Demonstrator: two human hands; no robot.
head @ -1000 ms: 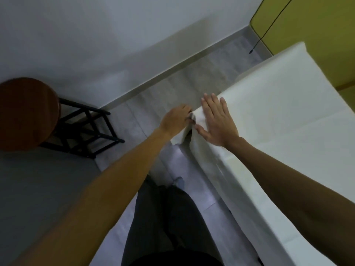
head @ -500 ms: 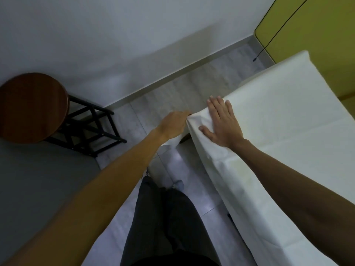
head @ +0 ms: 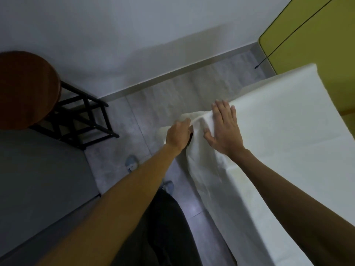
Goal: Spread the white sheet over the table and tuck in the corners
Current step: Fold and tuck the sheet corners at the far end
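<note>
The white sheet [head: 278, 131] covers the table on the right and hangs down its near side. At the table's near left corner, my right hand [head: 224, 129] lies flat on top of the sheet with fingers spread. Just left of it, my left hand [head: 178, 136] is closed on the loose fold of sheet that hangs off that corner. The table itself is hidden under the sheet.
A round brown stool [head: 25, 89] on a black frame stands at the left by the white wall. A grey surface [head: 38, 179] fills the lower left. A yellow-green panel [head: 317, 39] with a black cable rises behind the table. My legs and shoes stand on the grey tiled floor [head: 172, 96].
My left hand has pulled the corner flap out and to the left, bunching it. My right hand stays flat on the corner. The view has shifted slightly.
</note>
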